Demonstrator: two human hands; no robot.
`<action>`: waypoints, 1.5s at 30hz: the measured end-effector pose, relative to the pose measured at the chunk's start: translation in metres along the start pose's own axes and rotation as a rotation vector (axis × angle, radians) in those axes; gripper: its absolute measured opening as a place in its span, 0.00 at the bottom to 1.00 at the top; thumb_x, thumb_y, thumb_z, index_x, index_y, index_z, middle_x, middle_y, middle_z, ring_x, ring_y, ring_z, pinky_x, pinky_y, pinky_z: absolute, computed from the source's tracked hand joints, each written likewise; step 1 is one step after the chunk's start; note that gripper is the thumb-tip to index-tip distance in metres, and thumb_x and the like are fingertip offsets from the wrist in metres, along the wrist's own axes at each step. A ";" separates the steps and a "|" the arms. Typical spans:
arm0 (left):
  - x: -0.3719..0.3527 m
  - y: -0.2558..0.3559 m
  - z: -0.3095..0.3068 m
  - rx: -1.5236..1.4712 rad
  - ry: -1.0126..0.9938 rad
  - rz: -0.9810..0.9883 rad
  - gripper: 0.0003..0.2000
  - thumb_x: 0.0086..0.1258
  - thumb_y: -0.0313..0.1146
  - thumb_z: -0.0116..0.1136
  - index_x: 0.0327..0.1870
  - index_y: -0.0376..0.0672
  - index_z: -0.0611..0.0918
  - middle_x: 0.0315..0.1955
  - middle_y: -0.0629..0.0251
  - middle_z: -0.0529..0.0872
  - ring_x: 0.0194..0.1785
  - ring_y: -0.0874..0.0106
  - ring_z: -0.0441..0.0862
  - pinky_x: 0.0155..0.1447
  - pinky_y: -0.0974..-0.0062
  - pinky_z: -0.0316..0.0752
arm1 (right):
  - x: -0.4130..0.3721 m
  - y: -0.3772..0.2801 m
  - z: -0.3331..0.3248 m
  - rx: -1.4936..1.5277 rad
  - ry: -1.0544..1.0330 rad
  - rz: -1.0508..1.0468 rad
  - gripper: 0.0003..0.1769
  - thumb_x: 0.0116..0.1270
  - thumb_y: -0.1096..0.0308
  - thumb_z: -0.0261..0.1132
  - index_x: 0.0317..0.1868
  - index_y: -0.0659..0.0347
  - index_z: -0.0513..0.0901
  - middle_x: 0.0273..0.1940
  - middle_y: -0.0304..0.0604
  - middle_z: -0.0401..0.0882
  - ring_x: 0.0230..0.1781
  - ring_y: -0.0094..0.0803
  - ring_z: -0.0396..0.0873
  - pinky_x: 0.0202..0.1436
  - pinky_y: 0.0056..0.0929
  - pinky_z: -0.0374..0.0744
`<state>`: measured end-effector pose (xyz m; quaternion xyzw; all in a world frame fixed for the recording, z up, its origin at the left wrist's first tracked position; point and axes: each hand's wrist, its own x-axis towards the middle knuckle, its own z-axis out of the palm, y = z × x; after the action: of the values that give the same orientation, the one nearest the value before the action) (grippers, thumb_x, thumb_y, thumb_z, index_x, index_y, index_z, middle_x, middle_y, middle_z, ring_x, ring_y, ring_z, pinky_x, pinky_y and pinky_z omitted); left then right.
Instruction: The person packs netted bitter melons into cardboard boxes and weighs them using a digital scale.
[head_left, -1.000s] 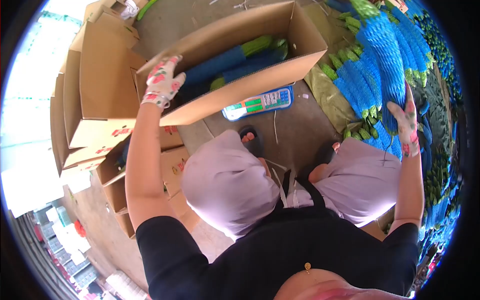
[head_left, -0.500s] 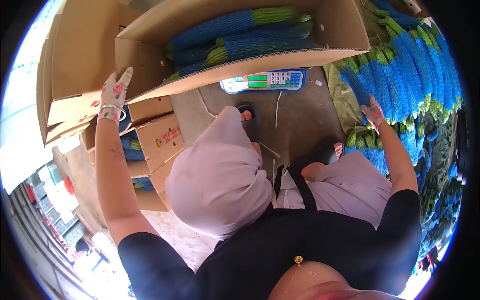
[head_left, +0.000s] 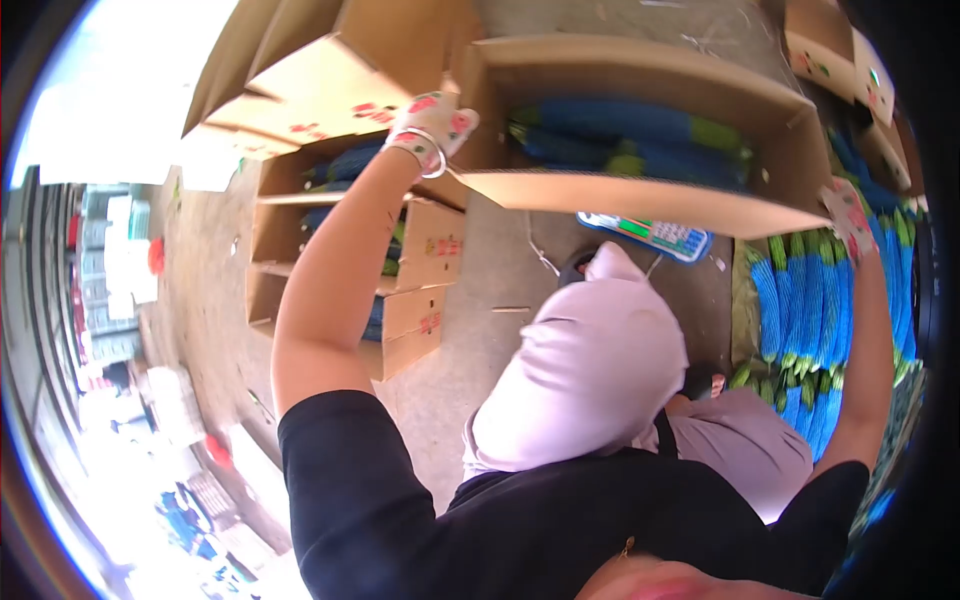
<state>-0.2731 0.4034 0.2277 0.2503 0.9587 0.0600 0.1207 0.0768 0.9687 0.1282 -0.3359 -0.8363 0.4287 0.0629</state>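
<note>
A long open cardboard box (head_left: pixel 640 195) rests over the scale in front of my knees. Inside lie long green vegetables in blue mesh sleeves (head_left: pixel 650 135). My left hand (head_left: pixel 432 125), in a floral glove with a bangle at the wrist, grips the box's left end. At the right front corner my right hand (head_left: pixel 850 215), gloved alike, holds the other end, its fingers partly blurred. Beneath the box's near side shows a blue-and-white digital scale (head_left: pixel 645 235), partly covered.
Stacked cardboard boxes (head_left: pixel 415 260) with netted vegetables stand at my left, with further upright boxes (head_left: pixel 320 85) behind. Rows of blue-netted vegetables (head_left: pixel 800 300) lie at my right. More boxes (head_left: pixel 825 50) are at the far right.
My right hand has left the netted vegetables and come onto the box's right end. My left hand stays at its left end. The view has swung left.
</note>
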 end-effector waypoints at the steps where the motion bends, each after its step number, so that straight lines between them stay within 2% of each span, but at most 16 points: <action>1: -0.016 -0.007 -0.010 -0.014 0.017 0.048 0.21 0.63 0.47 0.55 0.42 0.35 0.82 0.32 0.49 0.84 0.37 0.57 0.82 0.44 0.64 0.74 | -0.005 -0.012 -0.009 -0.005 -0.004 -0.061 0.18 0.64 0.59 0.60 0.49 0.60 0.77 0.33 0.33 0.77 0.30 0.20 0.73 0.26 0.25 0.70; 6: -0.117 -0.040 -0.086 -0.353 -0.097 -0.021 0.17 0.64 0.43 0.53 0.42 0.38 0.84 0.35 0.50 0.85 0.39 0.60 0.84 0.45 0.70 0.76 | -0.097 -0.231 -0.055 -0.376 -0.034 -0.009 0.22 0.60 0.60 0.59 0.53 0.62 0.78 0.42 0.39 0.79 0.41 0.24 0.76 0.44 0.24 0.74; 8: -0.160 -0.079 -0.114 -0.356 0.123 0.354 0.18 0.65 0.43 0.54 0.45 0.37 0.84 0.35 0.54 0.86 0.39 0.66 0.84 0.46 0.73 0.76 | -0.124 -0.298 -0.072 -0.558 -0.087 -0.102 0.23 0.60 0.58 0.63 0.54 0.59 0.79 0.46 0.45 0.80 0.44 0.30 0.78 0.49 0.30 0.74; 13: -0.270 -0.145 -0.152 -0.563 0.288 0.002 0.15 0.66 0.35 0.56 0.47 0.33 0.83 0.39 0.58 0.87 0.43 0.71 0.83 0.50 0.76 0.75 | -0.134 -0.370 -0.048 -0.396 -0.107 -0.193 0.18 0.59 0.59 0.67 0.48 0.58 0.84 0.46 0.54 0.81 0.44 0.39 0.80 0.46 0.28 0.78; 16: -0.329 -0.201 -0.161 -0.612 0.346 -0.276 0.14 0.68 0.32 0.56 0.48 0.31 0.82 0.40 0.58 0.86 0.44 0.74 0.83 0.49 0.80 0.75 | -0.135 -0.423 0.043 -0.454 -0.024 -0.456 0.17 0.62 0.57 0.64 0.39 0.63 0.86 0.38 0.50 0.84 0.34 0.35 0.82 0.36 0.30 0.79; 20: -0.415 -0.298 -0.139 -0.841 0.507 -0.543 0.15 0.66 0.32 0.59 0.49 0.30 0.81 0.38 0.63 0.84 0.40 0.76 0.81 0.45 0.80 0.76 | -0.129 -0.490 0.178 -0.014 -0.077 -0.618 0.15 0.73 0.61 0.55 0.52 0.60 0.79 0.35 0.39 0.79 0.32 0.20 0.78 0.33 0.22 0.79; 22: -0.453 -0.347 -0.122 -0.808 0.606 -0.703 0.15 0.65 0.31 0.59 0.48 0.30 0.81 0.36 0.66 0.83 0.39 0.77 0.80 0.43 0.79 0.76 | -0.145 -0.571 0.257 -0.550 -0.452 -0.754 0.06 0.56 0.67 0.62 0.27 0.60 0.80 0.25 0.38 0.78 0.26 0.24 0.74 0.28 0.27 0.70; 23: -0.467 -0.352 -0.119 -0.775 0.608 -0.754 0.14 0.64 0.30 0.60 0.46 0.30 0.81 0.35 0.67 0.83 0.38 0.77 0.80 0.42 0.80 0.76 | -0.139 -0.591 0.297 -0.342 -0.587 -0.817 0.10 0.54 0.68 0.60 0.17 0.58 0.73 0.18 0.36 0.72 0.19 0.23 0.68 0.22 0.28 0.63; 25: -0.494 -0.367 -0.107 -0.768 0.682 -0.886 0.12 0.62 0.29 0.60 0.42 0.31 0.82 0.33 0.68 0.83 0.35 0.78 0.79 0.39 0.80 0.75 | -0.124 -0.647 0.387 -0.298 -0.652 -0.937 0.09 0.51 0.68 0.61 0.15 0.59 0.75 0.15 0.40 0.73 0.17 0.28 0.71 0.22 0.31 0.67; 27: -0.524 -0.416 -0.072 -0.773 0.776 -0.985 0.12 0.61 0.29 0.60 0.42 0.31 0.82 0.33 0.67 0.83 0.34 0.77 0.79 0.38 0.80 0.75 | -0.137 -0.707 0.463 -0.987 -0.219 -1.471 0.08 0.51 0.69 0.62 0.25 0.63 0.85 0.27 0.54 0.83 0.29 0.40 0.84 0.35 0.34 0.80; 29: -0.536 -0.447 -0.042 -0.753 0.837 -1.044 0.16 0.61 0.31 0.60 0.47 0.29 0.80 0.35 0.64 0.83 0.37 0.74 0.80 0.43 0.78 0.75 | -0.147 -0.726 0.514 -0.420 -0.168 -1.282 0.09 0.55 0.69 0.59 0.28 0.60 0.87 0.28 0.51 0.84 0.32 0.40 0.85 0.38 0.35 0.82; 32: -0.496 -0.435 -0.037 -0.720 1.085 -0.966 0.17 0.62 0.33 0.60 0.46 0.28 0.80 0.35 0.63 0.84 0.39 0.72 0.80 0.48 0.75 0.75 | -0.117 -0.723 0.574 -0.286 -0.061 -1.555 0.15 0.59 0.64 0.59 0.41 0.65 0.84 0.37 0.53 0.84 0.39 0.44 0.84 0.44 0.36 0.80; 35: -0.478 -0.474 -0.049 -0.661 0.909 -0.930 0.16 0.62 0.36 0.60 0.41 0.28 0.80 0.31 0.65 0.82 0.35 0.73 0.77 0.47 0.73 0.72 | -0.157 -0.659 0.512 0.130 -0.670 -1.049 0.11 0.63 0.65 0.58 0.43 0.58 0.81 0.38 0.49 0.82 0.40 0.46 0.81 0.45 0.38 0.79; 36: -0.471 -0.479 -0.061 -0.610 0.784 -0.909 0.16 0.61 0.36 0.61 0.39 0.28 0.80 0.30 0.66 0.81 0.34 0.73 0.75 0.45 0.73 0.71 | -0.142 -0.638 0.522 0.027 -0.796 -1.089 0.20 0.73 0.61 0.56 0.62 0.59 0.75 0.40 0.38 0.81 0.34 0.21 0.77 0.40 0.22 0.79; 42: -0.453 -0.487 -0.075 -0.532 0.741 -1.032 0.14 0.62 0.39 0.59 0.29 0.33 0.80 0.23 0.66 0.77 0.29 0.75 0.71 0.40 0.74 0.69 | -0.160 -0.496 0.430 0.192 -1.035 -0.737 0.17 0.73 0.64 0.56 0.56 0.66 0.77 0.39 0.39 0.81 0.40 0.21 0.78 0.48 0.23 0.76; 45: -0.439 -0.442 -0.082 0.197 0.715 -1.022 0.19 0.64 0.43 0.58 0.45 0.34 0.79 0.34 0.57 0.82 0.42 0.66 0.77 0.52 0.70 0.71 | -0.164 -0.446 0.385 -0.041 -0.877 -0.552 0.16 0.71 0.67 0.55 0.55 0.64 0.77 0.39 0.43 0.82 0.40 0.28 0.81 0.49 0.24 0.77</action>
<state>-0.1295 -0.2017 0.3171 -0.2650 0.9393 -0.0139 -0.2174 -0.1753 0.4264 0.2559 0.1075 -0.8498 0.4800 -0.1893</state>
